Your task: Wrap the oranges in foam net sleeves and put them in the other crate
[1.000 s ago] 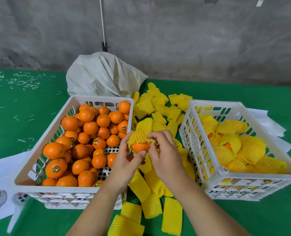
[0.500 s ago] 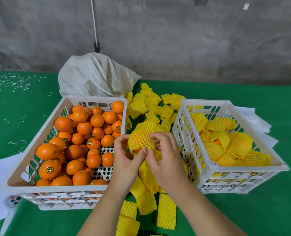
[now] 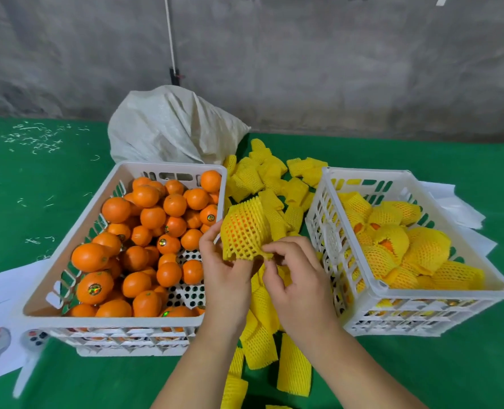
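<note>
My right crate (image 3: 439,296) already holds a good heap of wrapped oranges; my left crate (image 3: 118,321) is full of bare ones, so most of the job remains; 1 orange sits inside the foam net sleeve (image 3: 245,228) between the crates, my left hand (image 3: 224,270) gripping its near side, my right hand (image 3: 298,276) pinching its lower edge.

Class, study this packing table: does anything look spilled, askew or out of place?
Mostly orderly. Loose foam sleeves lie scattered between the crates, and small white scraps litter the green cloth at far left. Both hands hold the sleeved orange normally.
</note>
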